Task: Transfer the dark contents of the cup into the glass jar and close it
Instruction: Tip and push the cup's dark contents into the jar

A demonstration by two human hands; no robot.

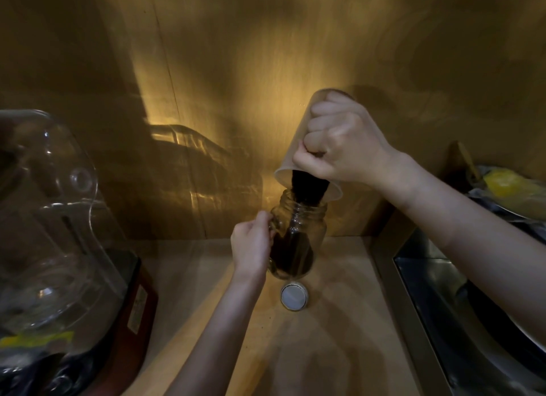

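Nearest on the wooden bench [339, 321], the round jar lid [293, 295] lies flat, just in front of the glass jar [298, 239]. Left hand [251, 245], grip clenched on the jar's handle, steadies it upright. Above, the right hand [339, 144] grasps the paper cup [304, 147], tipped mouth-down, rim over the jar's opening, and dark contents [307, 189] stream down into the partly filled jar.

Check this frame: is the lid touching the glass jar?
Apart. The head view shows the lid lying flat on the counter in front of the glass jar, bare counter visible between them.
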